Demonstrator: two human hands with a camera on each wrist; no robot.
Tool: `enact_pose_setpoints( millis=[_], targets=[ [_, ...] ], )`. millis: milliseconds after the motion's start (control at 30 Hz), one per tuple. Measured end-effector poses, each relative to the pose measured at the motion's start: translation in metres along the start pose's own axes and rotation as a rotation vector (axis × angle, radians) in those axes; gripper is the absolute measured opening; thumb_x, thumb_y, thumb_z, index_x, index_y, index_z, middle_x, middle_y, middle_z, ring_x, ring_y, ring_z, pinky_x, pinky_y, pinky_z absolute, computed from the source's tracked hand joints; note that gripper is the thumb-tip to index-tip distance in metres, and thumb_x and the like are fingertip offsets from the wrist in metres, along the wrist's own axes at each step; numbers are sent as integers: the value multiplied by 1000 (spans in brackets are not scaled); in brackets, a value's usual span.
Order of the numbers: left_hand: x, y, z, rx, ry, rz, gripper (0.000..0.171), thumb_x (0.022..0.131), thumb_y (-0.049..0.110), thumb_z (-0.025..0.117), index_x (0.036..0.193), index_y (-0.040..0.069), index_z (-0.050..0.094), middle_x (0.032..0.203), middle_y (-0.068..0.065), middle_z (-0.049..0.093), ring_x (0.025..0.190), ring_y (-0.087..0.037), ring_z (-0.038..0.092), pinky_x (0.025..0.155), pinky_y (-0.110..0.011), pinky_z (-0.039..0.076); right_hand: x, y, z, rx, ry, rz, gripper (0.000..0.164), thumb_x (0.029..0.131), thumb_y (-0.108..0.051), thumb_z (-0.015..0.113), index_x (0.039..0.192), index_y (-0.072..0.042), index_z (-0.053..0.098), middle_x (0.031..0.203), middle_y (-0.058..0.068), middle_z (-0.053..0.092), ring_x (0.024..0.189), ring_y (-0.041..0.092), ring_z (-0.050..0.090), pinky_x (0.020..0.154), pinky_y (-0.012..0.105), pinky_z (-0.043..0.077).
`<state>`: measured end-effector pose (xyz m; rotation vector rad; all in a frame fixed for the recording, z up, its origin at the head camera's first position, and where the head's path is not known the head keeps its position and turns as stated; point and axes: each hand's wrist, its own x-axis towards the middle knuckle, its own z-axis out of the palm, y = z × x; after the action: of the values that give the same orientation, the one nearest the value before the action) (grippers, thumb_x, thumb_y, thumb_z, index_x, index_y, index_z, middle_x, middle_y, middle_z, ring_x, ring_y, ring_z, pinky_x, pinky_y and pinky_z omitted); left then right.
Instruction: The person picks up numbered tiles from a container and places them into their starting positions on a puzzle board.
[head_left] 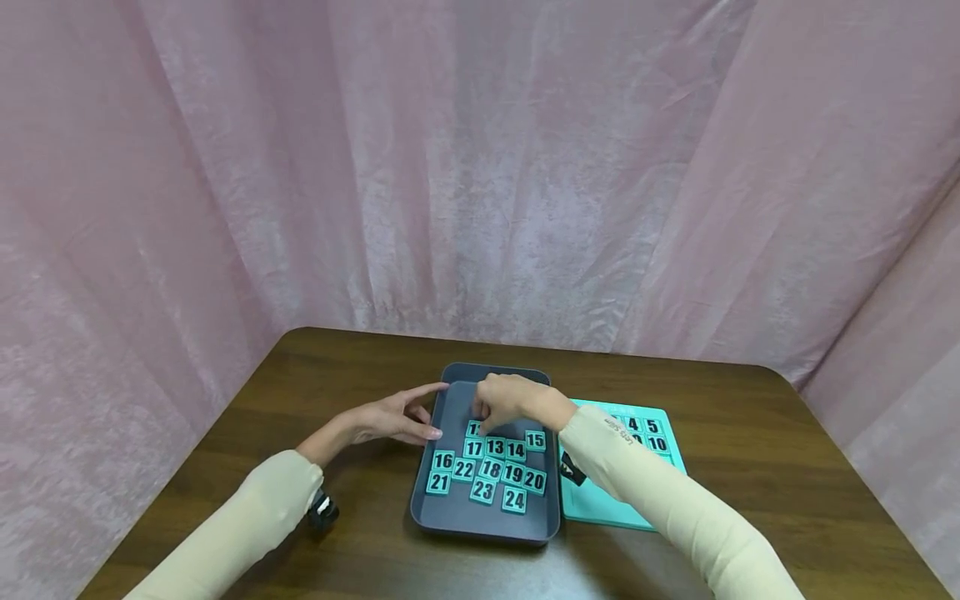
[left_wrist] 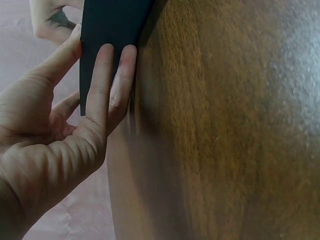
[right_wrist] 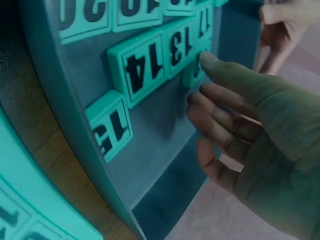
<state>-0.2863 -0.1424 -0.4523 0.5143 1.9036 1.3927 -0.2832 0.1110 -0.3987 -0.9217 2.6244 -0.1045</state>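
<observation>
A dark grey tray [head_left: 487, 523] lies on the table, holding teal number tiles such as 13 [head_left: 495, 447], 15 [head_left: 535, 440] and 24 [head_left: 514, 500]. My left hand [head_left: 393, 417] grips the tray's left wall near the far corner, thumb at the rim and fingers along the outside. Over the tray's far half, my right hand [head_left: 508, 398] reaches down with fingers loosely bent. In the right wrist view its thumb tip overlaps a tile [right_wrist: 194, 76] beside tile 17, with the other fingertips close to it. That tile's second digit is covered.
A teal number board [head_left: 611, 500] lies right of the tray, with 4, 5 and 10 showing along its far side. The right forearm crosses over it. Behind the wooden table [head_left: 360, 517] hangs a pink curtain [head_left: 525, 167].
</observation>
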Motion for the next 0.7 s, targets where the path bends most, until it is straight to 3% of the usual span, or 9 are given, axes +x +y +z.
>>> enact_pose_setpoints(
  millis=[267,467,700],
  targets=[
    [-3,-1,2,-11,-2,0,96,91,19,80,165,25,19,117,-16,55,103,-20,67,99,-42,59,0,-6,4,-27,-24,56,27,92,-31,79,115,-17,77,112,-2,77,102,12,71,90,30,60],
    [-4,0,3,-8,-5,1,95,91,19,80,165,25,19,115,-14,55,103,-20,67,99,-43,59,0,-4,10,-84,-1,54,32,91,-37,79,117,-19,76,105,-5,74,93,8,69,84,28,59],
    [-4,0,4,-13,-5,-4,95,91,18,79,165,25,19,115,-14,55,103,-20,67,99,-43,59,1,-2,11,-105,9,43,32,90,-38,80,116,-20,76,105,-6,73,95,9,67,84,29,58]
  ],
)
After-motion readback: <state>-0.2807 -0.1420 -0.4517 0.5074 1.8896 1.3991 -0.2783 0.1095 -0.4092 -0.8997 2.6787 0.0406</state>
